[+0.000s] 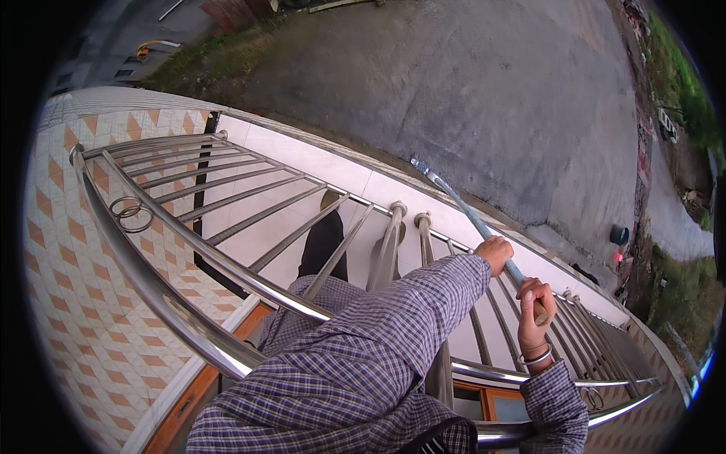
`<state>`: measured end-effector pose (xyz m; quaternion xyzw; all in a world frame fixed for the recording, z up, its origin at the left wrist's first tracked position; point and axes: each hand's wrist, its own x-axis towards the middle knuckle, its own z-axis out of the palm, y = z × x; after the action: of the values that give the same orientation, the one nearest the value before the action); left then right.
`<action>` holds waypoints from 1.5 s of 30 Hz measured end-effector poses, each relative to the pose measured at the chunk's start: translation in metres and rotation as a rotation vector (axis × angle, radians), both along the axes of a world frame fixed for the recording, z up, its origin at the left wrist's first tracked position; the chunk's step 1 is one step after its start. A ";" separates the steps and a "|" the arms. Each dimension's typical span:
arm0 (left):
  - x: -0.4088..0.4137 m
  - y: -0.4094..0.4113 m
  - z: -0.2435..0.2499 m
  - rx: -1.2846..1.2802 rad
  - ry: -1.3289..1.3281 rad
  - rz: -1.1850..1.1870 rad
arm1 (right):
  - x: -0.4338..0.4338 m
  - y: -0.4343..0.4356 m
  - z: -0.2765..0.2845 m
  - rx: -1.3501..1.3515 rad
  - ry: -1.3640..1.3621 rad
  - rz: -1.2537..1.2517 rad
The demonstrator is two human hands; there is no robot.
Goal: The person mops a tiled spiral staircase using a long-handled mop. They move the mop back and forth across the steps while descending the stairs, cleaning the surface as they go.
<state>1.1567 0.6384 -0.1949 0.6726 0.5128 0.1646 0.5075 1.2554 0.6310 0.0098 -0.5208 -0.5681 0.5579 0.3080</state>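
Note:
Both my hands grip a long pale-blue pole (465, 204) that slants out past the stainless-steel railing (198, 320). My left hand (493, 253) is closed around it part way along. Nearer the pole's butt end is my right hand (536, 312), closed on it, with a silver bangle at the wrist. A rough, greyish head (420, 164) tips the far end, over the outer edge of the pale ledge (340, 164); its exact kind is too small to tell. My checked sleeves reach over the rail, and my dark-clad leg (323, 244) shows behind the bars.
Far below lies a grey concrete yard (454, 85), with a dark bucket (619, 234) and a pink object (617, 256) at its right side. A patterned tile wall (102, 267) stands at left. Wood-framed openings (193, 406) are at the bottom.

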 end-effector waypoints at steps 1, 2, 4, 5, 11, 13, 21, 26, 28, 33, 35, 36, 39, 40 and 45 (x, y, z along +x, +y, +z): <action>-0.001 -0.003 -0.005 0.011 -0.001 0.011 | -0.003 -0.001 -0.005 -0.004 -0.009 0.012; 0.000 -0.003 -0.009 -0.002 0.038 -0.047 | -0.002 -0.003 -0.010 -0.010 -0.018 0.016; -0.001 -0.007 -0.020 -0.028 0.025 -0.033 | -0.003 -0.004 -0.014 -0.049 -0.017 0.054; 0.000 -0.011 -0.023 -0.027 0.012 -0.031 | -0.004 -0.006 -0.014 -0.061 -0.006 0.068; 0.024 0.053 0.038 -0.032 0.049 -0.142 | 0.008 0.035 0.024 -0.008 0.099 -0.238; 0.034 0.084 0.103 -0.016 -0.039 -0.092 | 0.024 0.066 0.068 0.091 0.264 -0.298; 0.093 0.075 0.187 0.300 -0.436 0.202 | 0.066 0.068 0.169 0.286 0.221 -0.327; 0.045 0.051 0.084 0.199 -0.345 0.237 | 0.024 0.045 0.084 0.121 -0.070 -0.043; 0.026 0.036 0.065 0.151 -0.316 0.196 | 0.014 0.037 0.064 0.091 -0.109 0.079; -0.013 -0.009 0.002 0.047 -0.204 0.024 | -0.019 0.017 0.024 -0.032 -0.087 0.361; -0.006 -0.016 -0.001 0.060 -0.226 0.068 | -0.015 0.014 0.021 -0.082 -0.079 0.356; -0.004 -0.020 -0.006 0.068 -0.225 0.102 | -0.016 0.017 0.026 -0.145 -0.055 0.320; -0.006 -0.009 0.003 0.118 -0.236 0.093 | -0.017 0.019 0.027 -0.112 -0.004 0.264; -0.008 -0.007 0.004 0.099 -0.236 0.084 | -0.019 0.018 0.027 -0.114 0.012 0.254; -0.056 0.002 0.008 0.045 -0.116 0.048 | -0.051 0.027 0.027 -0.136 0.079 0.277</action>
<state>1.1007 0.6405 -0.1873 0.6606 0.4949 0.2268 0.5170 1.2040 0.6581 0.0364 -0.4347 -0.5827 0.6523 0.2143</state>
